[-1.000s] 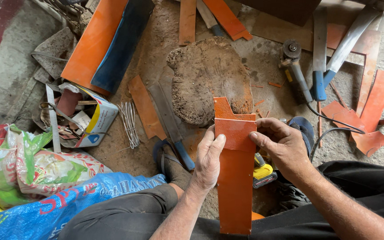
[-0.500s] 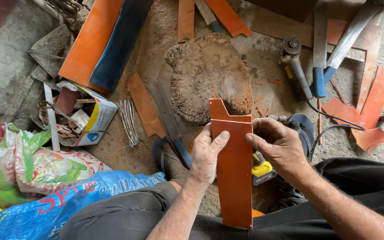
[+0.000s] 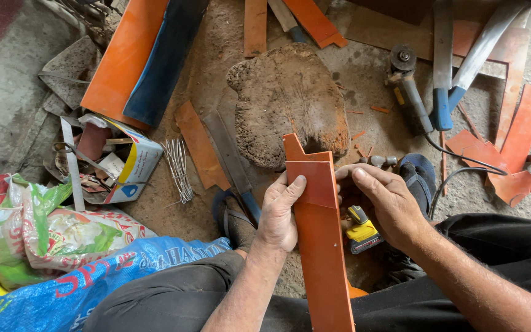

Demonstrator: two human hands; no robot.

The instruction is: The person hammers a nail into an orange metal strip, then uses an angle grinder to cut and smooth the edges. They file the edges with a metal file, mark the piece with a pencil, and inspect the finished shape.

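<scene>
Both my hands steady the orange strip (image 3: 321,246) upright: left hand (image 3: 279,215) fingers wrapped on its edge, right hand (image 3: 383,200) pinching the folded top for alignment.

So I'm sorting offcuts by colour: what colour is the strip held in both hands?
Orange: the strip shows plainly in the head view.

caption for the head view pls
Both hands, left hand and right hand, hold an orange strip above a worn wooden block.

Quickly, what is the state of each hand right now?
Left hand: closed on the orange strip, thumb across its face.
Right hand: fingers pinch the strip's right edge.
</scene>
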